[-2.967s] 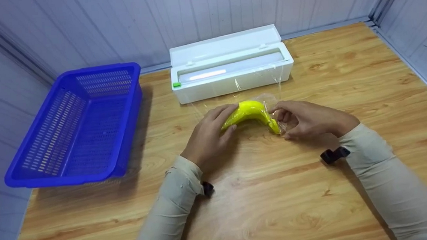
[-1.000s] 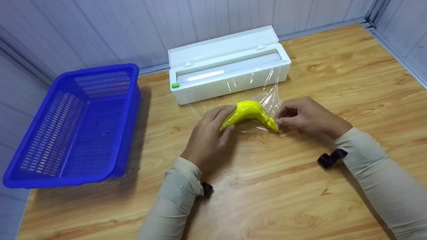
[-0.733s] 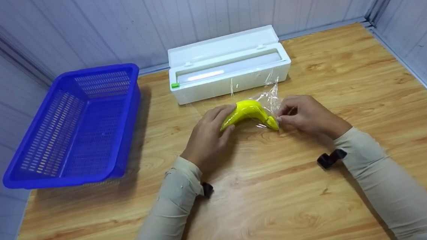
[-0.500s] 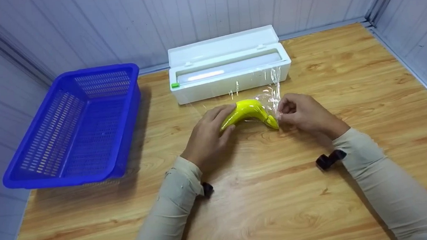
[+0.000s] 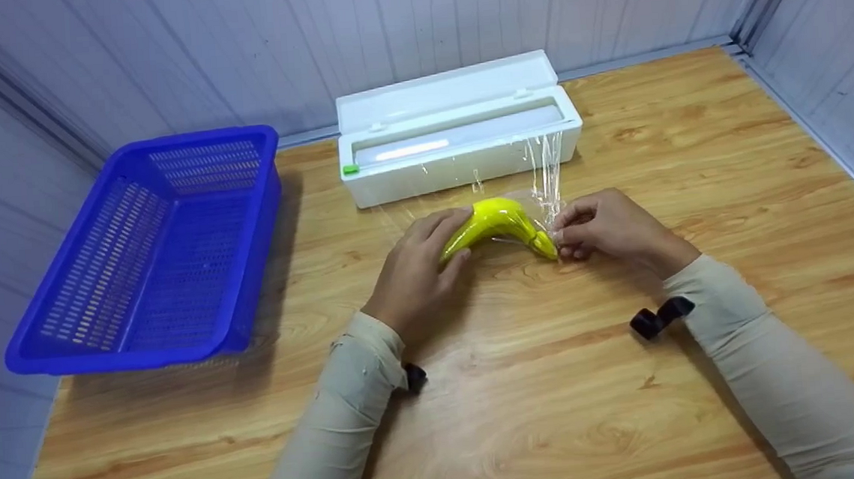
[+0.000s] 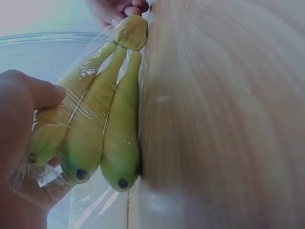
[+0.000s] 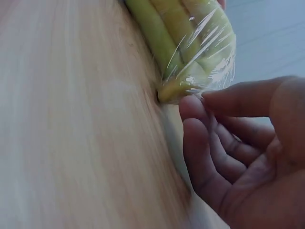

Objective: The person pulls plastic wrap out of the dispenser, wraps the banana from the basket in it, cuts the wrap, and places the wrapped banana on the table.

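Observation:
A bunch of bananas (image 5: 502, 215) lies on the wooden table, partly covered in clear cling film (image 5: 547, 175). My left hand (image 5: 416, 270) grips its left end; the left wrist view shows the thumb over the wrapped bananas (image 6: 86, 124) and several dark tips at the near end. At the stem end, my right hand (image 5: 607, 228) pinches film between thumb and fingertips, right beside the stem (image 7: 176, 89). From there the film runs up in shiny creases to the front of a white cling film box (image 5: 467, 169), whose lid (image 5: 446, 88) stands raised.
Inside the box lies a film roll (image 5: 465, 133), and a small green piece (image 5: 351, 170) sits at its front left corner. A blue plastic basket (image 5: 247, 297) with slotted sides stands at the left. Pale panel walls (image 5: 456, 12) border the table's back and sides.
My right hand has moved slightly up and its fingers have regripped near the stem. The film on the right has gathered into upright creases toward the box. My left hand stays put.

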Demonstrator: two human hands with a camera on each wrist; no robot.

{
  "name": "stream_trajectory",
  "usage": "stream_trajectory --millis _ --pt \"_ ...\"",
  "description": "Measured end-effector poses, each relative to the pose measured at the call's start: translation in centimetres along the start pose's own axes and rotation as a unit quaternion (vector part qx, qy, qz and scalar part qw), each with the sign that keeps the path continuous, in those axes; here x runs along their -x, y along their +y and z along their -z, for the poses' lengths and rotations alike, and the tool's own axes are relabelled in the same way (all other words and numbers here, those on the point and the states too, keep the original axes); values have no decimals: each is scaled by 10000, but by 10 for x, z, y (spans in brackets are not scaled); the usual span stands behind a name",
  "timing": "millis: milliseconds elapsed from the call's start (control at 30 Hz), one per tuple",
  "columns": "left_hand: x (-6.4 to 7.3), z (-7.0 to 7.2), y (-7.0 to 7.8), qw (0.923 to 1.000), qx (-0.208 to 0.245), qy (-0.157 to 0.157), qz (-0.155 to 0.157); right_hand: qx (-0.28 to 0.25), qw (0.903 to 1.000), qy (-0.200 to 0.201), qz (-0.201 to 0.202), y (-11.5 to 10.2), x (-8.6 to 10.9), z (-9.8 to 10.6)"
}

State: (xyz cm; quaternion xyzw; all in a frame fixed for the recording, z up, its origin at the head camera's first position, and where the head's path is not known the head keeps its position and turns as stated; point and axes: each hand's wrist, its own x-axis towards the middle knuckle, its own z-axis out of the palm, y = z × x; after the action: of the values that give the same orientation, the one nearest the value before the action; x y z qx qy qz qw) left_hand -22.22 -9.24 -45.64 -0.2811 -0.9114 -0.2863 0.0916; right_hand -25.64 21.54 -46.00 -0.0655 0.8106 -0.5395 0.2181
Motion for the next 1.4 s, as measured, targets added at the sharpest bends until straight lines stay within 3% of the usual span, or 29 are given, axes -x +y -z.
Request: stream_trajectory --millis 133,267,400,700,833,967,1100,1267,1400 --pt "0 -1 -1 10000 64 45 -23 922 9927 -279 719 3 3 3" --pt "1 -1 -1 9999 139 66 21 1613 9785 -180 1269 4 4 2" --pt "1 -2 0 9999 90 57 44 1731 9746 51 1422 4 4 0" --pt "0 0 1 10000 -8 2 93 499 9928 111 1081 1 1 -4" --pt "0 1 1 9999 -11 -34 117 321 9951 388 846 -2 1 -6" --pt "0 1 1 9999 -32 -51 118 -23 9981 522 341 -6 1 -8" --pt "0 0 1 9999 -31 -62 139 -617 9971 415 -170 -7 1 -8" --pt "0 0 1 9998 -24 -63 163 -469 9972 436 -381 -7 1 -9" --pt "0 0 1 9999 -51 -34 127 -2 9975 712 -48 -7 2 -14"
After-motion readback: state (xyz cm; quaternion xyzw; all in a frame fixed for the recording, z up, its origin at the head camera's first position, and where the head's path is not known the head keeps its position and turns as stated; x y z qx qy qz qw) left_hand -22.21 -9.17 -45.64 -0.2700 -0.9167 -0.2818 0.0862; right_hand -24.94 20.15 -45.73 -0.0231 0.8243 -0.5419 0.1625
